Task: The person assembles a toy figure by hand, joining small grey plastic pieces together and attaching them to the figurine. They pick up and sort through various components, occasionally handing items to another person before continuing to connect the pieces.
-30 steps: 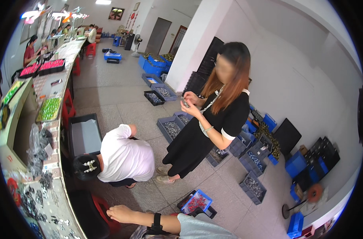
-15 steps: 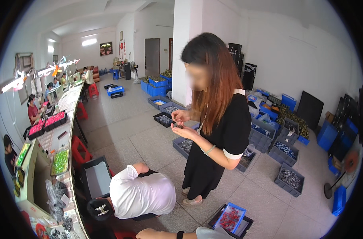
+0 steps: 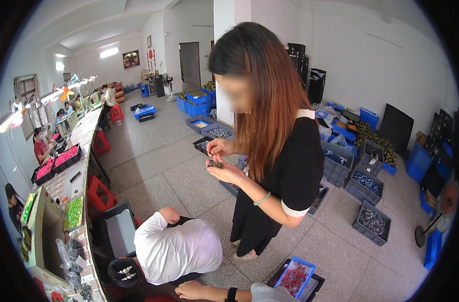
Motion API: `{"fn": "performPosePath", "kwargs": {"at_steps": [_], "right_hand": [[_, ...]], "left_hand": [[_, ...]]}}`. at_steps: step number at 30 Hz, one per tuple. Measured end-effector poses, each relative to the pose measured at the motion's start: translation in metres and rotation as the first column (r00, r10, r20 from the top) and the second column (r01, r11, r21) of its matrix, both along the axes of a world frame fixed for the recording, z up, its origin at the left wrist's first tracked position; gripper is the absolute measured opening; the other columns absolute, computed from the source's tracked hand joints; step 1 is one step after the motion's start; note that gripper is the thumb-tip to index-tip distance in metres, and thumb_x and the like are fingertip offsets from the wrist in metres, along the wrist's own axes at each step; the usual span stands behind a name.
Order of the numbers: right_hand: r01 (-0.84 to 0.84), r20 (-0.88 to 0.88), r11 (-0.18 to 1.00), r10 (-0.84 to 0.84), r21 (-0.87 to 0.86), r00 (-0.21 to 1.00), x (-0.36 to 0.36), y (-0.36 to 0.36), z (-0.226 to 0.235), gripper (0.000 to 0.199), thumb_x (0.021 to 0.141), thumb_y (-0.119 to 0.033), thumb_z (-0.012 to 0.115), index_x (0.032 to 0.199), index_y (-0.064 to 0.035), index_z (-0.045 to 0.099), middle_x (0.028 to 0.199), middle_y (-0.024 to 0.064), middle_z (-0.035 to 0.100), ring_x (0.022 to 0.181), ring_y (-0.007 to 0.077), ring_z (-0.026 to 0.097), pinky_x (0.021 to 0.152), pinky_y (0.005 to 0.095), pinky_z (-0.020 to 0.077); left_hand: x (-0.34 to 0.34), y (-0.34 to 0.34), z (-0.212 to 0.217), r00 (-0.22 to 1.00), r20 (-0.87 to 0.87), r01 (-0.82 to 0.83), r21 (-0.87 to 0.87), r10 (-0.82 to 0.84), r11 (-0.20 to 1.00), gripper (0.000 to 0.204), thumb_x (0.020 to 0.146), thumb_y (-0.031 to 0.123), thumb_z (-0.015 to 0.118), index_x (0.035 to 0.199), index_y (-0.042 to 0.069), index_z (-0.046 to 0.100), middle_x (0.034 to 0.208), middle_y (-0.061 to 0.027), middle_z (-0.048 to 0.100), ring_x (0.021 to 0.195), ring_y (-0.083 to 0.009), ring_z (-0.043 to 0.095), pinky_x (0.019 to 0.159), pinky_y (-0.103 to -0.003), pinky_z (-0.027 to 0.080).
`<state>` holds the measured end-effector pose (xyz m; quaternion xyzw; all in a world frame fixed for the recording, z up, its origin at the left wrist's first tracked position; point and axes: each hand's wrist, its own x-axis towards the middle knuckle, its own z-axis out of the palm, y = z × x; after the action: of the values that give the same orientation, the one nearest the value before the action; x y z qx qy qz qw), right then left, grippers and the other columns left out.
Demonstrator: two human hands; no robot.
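Observation:
Only my left hand shows, at the lower edge, with a black wristband and a grey sleeve. It lies low with its fingers loosely spread toward the left and holds nothing I can see. It is just below the back of a person in a white shirt who crouches on the floor. My right hand is out of view. In front of me stands a person in a black dress, who picks at small dark parts held in one palm.
A long workbench runs along the left with seated workers, red stools and trays of pink and green parts. Blue and grey crates of small parts cover the floor at right. A blue tray of red parts lies near my arm.
The view has tilted upward and the standing person now fills more of it. My left arm has slid down to the lower edge. The standing person's fingers keep working at the parts.

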<state>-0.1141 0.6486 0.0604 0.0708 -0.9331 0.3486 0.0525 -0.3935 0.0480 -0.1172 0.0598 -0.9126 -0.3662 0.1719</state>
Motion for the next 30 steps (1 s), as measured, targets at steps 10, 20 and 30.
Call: {"fn": "performPosePath", "kwargs": {"at_steps": [10,20,30], "right_hand": [[-0.031,0.116,0.999,0.029,0.014,0.993,0.0,0.026,0.006,0.016,0.072,-0.02,0.062,0.074,-0.0063,0.054,0.069,0.0114,0.058,0.07,0.0284,0.059,0.061,0.0399,0.0446],[-0.016,0.063,1.0,0.015,0.022,0.998,-0.003,0.029,0.001,0.016,0.07,-0.02,0.061,0.071,-0.005,0.055,0.066,0.0123,0.058,0.067,0.0303,0.059,0.059,0.0419,0.0447],[-0.066,0.155,0.998,0.063,0.019,0.986,-0.008,0.014,-0.012,0.017,0.071,-0.021,0.062,0.074,-0.0057,0.055,0.068,0.0128,0.058,0.069,0.0314,0.059,0.059,0.0435,0.0447]], "left_hand": [[0.007,0.04,-0.009,0.986,0.042,0.16,0.03,-0.161,0.987,0.019,0.081,0.019,0.056,0.087,0.001,0.06,0.074,-0.0094,0.059,0.063,-0.019,0.057,0.059,-0.034,0.048],[0.018,0.063,-0.009,0.939,0.099,0.327,0.05,-0.331,0.944,0.018,0.081,0.018,0.056,0.086,0.001,0.06,0.074,-0.0094,0.059,0.063,-0.019,0.058,0.059,-0.034,0.048],[0.034,0.089,-0.006,0.869,0.134,0.467,0.092,-0.476,0.879,0.018,0.081,0.017,0.056,0.085,0.001,0.06,0.074,-0.0095,0.059,0.063,-0.0189,0.058,0.059,-0.034,0.048]]}}
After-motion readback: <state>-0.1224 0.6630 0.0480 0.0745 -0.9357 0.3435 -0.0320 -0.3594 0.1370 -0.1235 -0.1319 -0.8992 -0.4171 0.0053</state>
